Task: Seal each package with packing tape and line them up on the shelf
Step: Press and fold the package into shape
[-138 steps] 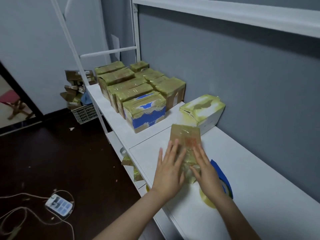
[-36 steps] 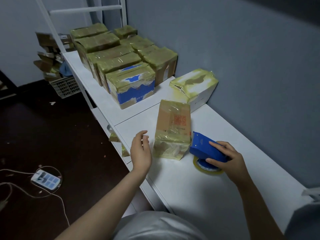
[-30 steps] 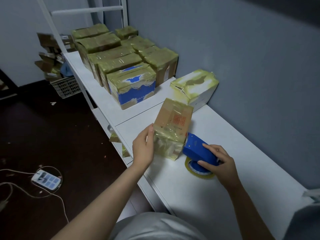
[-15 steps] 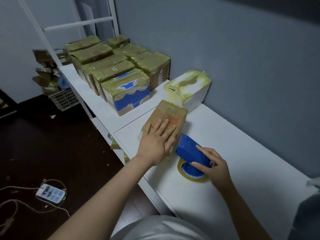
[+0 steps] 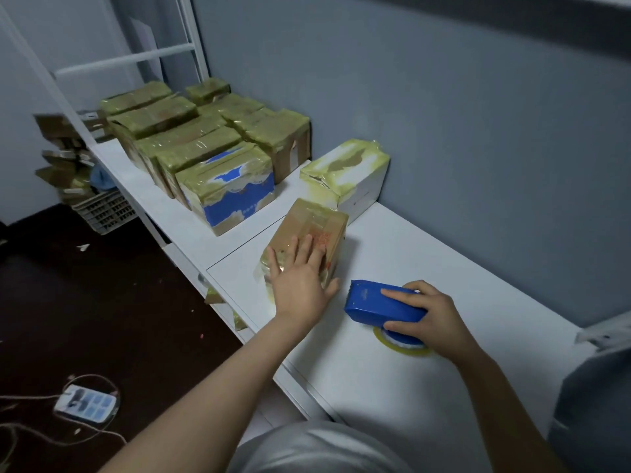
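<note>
**Brown cardboard package point(image 5: 317, 223) pressed flat on the shelf point(image 5: 392, 387)**

The shelf bore a block of taped packages point(image 5: 191, 145) at its far end. Nearer, the package lay beneath the left hand point(image 5: 300, 288), straight spread fingers point(image 5: 305, 247) on its top face. Beside it the right hand point(image 5: 433, 315) gripped a blue tape dispenser point(image 5: 379, 305), fingers curled round it.

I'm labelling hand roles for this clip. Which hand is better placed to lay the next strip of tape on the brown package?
Right, probably. The right hand grips the blue tape dispenser beside the brown package, while the left hand lies flat on it, holding it down.
</note>
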